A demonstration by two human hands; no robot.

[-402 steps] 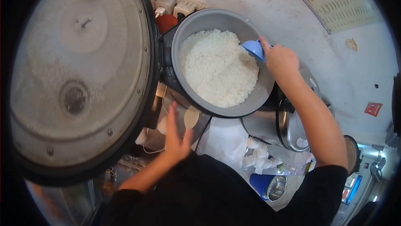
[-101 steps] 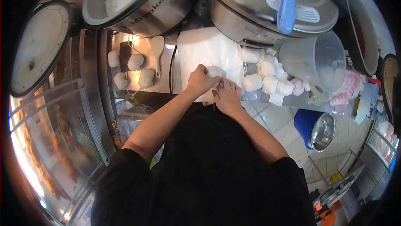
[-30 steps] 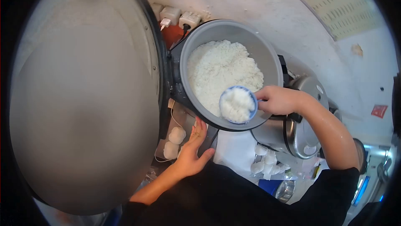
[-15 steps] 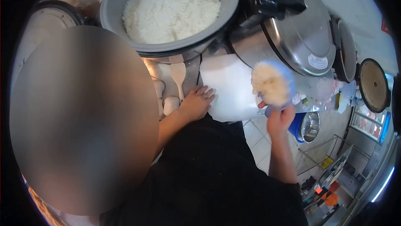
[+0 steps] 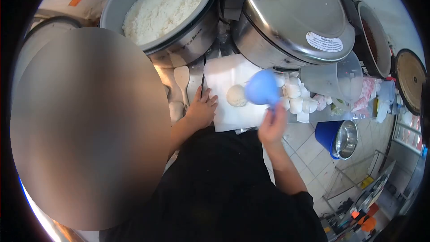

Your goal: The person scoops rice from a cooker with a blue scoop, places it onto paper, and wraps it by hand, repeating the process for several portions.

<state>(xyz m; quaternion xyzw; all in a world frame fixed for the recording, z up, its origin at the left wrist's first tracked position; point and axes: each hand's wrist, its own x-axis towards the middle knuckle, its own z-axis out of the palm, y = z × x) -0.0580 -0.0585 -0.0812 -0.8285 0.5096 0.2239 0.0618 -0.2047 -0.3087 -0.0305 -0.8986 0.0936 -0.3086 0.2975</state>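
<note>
My right hand (image 5: 273,124) grips the handle of a blue rice scoop (image 5: 263,87), its bowl turned over above white paper (image 5: 244,116). The scoop is slightly blurred. Just left of it, a rounded mound of rice (image 5: 236,95) sits on the paper. My left hand (image 5: 202,109) rests at the paper's left edge, fingers spread and holding nothing. Near those fingers lies a pale rice paddle (image 5: 182,81), beside a rounded pale object (image 5: 176,111).
At the back left stands an uncovered cooker with cooked rice (image 5: 165,9). A steel-lidded cooker (image 5: 304,18) is right of it. Several white wrapped pieces (image 5: 294,94) and a clear plastic tub (image 5: 329,78) line the counter's right. A blue bucket (image 5: 326,135) and steel bowl (image 5: 347,139) stand below.
The scoop, earlier upturned and full of rice, has moved left and is now turned over. A rice mound now sits on the paper. The view has shifted, bringing the wrapped pieces into sight.
</note>
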